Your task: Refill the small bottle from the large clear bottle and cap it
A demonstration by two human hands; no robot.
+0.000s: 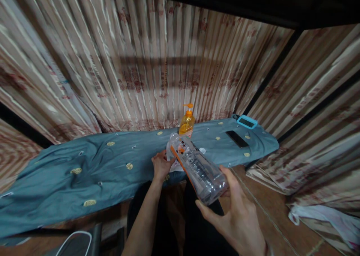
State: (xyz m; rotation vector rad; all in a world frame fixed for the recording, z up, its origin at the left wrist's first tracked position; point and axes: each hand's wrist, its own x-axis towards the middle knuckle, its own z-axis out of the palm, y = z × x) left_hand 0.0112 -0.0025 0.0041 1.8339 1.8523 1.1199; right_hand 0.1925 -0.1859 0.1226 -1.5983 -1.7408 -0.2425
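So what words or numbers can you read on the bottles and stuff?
None can be read.
Clear bottle held by the right hand: orange label, print too blurred.
Orange pump bottle on the blue cloth: no readable print.
Phone: dark screen, no text.
Curtain: reddish marks, too blurred to tell if they are letters.
Left hand touches something white; no words show.

The scene is dim and warm-toned, with soft light falling from above onto the pleated beige patterned curtain [157,68], while the top edge sinks into black. The wide lens bows the curtain folds and the teal embroidered cloth-covered surface [84,169] toward the frame corners. The clear ribbed plastic bottle [199,169] shows faint glints, and fine detail is soft and slightly smeared throughout.
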